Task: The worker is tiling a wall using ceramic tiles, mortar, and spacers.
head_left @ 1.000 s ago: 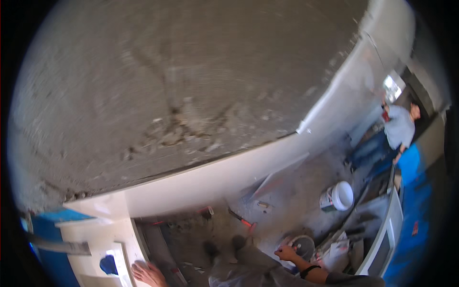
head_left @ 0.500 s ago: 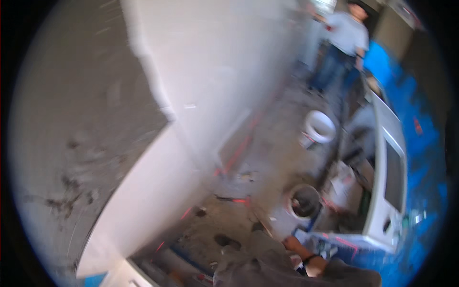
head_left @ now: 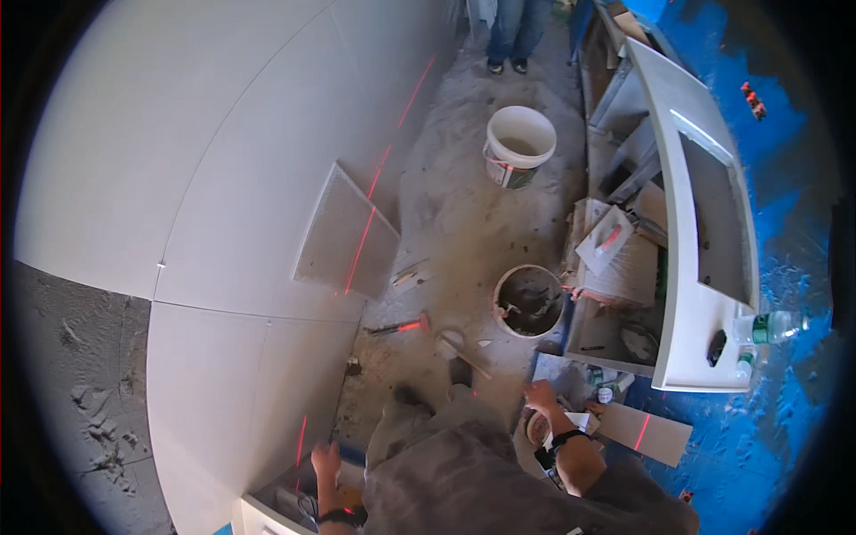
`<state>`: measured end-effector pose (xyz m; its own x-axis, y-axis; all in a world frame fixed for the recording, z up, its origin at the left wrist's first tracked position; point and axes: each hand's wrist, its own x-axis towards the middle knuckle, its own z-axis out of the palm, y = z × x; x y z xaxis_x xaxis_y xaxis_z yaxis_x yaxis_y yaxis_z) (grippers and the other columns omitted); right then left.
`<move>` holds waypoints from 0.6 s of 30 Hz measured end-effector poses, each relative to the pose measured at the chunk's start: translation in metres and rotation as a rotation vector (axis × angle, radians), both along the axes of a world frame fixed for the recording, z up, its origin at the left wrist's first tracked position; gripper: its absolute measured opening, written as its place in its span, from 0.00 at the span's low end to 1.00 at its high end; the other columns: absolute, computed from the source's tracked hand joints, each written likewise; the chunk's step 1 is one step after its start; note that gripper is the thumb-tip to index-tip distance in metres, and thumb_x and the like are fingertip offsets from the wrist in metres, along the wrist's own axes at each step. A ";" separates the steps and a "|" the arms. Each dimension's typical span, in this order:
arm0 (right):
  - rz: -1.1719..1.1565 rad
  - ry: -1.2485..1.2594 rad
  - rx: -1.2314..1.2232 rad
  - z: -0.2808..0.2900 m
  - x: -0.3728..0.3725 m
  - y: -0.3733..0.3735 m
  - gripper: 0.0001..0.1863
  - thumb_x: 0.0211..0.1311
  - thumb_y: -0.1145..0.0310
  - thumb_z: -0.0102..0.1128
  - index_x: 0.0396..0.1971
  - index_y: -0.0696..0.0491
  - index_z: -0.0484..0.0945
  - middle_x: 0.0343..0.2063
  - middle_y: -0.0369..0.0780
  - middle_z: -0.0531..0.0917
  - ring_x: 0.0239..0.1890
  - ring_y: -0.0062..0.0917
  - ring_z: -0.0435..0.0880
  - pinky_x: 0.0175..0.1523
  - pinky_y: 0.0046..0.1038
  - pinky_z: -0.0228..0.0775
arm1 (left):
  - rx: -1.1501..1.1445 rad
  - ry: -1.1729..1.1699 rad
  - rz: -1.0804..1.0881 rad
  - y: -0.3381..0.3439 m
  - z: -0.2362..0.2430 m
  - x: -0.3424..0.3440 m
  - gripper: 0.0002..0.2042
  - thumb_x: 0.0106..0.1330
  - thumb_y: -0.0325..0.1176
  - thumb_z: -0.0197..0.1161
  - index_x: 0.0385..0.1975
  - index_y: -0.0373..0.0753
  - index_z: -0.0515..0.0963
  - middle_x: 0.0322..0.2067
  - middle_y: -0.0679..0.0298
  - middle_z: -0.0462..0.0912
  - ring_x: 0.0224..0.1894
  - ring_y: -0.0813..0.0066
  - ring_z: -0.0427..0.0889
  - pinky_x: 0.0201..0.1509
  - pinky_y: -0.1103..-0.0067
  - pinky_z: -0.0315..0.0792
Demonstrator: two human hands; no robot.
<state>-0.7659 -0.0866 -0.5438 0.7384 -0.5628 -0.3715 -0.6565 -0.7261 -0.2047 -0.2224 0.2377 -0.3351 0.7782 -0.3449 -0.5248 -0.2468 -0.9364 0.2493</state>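
My left hand is at the lower centre-left, fingers curled, above a white cabinet edge beside the panelled wall; anything inside it is hidden. My right hand has bent fingers, with whatever they hold, if anything, too small to make out. It is beside a clutter of small items and a board crossed by a red laser line. Above it stands a bucket of grey mix. A red-handled hammer and a round-headed tool lie on the floor near my feet.
A white panelled wall runs along the left, a tile leaning on it. A white bucket stands farther along the floor. A person's legs are beyond it. A cluttered white cabinet with bottles lines the right.
My view has swung from the grey plastered surface to down along the floor. My left hand has left the white board, its fingers now curled. The other person shows only as legs.
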 end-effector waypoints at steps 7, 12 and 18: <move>-1.372 -0.482 0.988 0.048 -0.018 0.010 0.21 0.44 0.56 0.71 0.39 0.49 0.83 0.37 0.41 0.84 0.37 0.41 0.84 0.38 0.50 0.76 | -0.119 -0.265 -0.054 -0.159 0.047 0.039 0.30 0.64 0.40 0.64 0.61 0.23 0.71 0.59 0.38 0.76 0.63 0.42 0.74 0.70 0.62 0.66; -1.634 -0.468 1.006 0.018 -0.046 0.057 0.15 0.52 0.65 0.70 0.39 0.51 0.81 0.28 0.43 0.83 0.24 0.42 0.83 0.23 0.45 0.72 | -0.274 -0.421 -0.179 -0.296 0.029 0.082 0.32 0.64 0.40 0.62 0.64 0.23 0.67 0.63 0.40 0.72 0.68 0.44 0.67 0.74 0.61 0.59; -1.523 -0.434 0.709 0.111 0.009 0.079 0.09 0.58 0.67 0.64 0.28 0.58 0.79 0.19 0.44 0.79 0.21 0.38 0.80 0.28 0.42 0.72 | -0.330 -0.267 0.234 -0.377 -0.050 0.144 0.30 0.64 0.41 0.63 0.63 0.29 0.70 0.63 0.43 0.73 0.63 0.43 0.74 0.66 0.60 0.69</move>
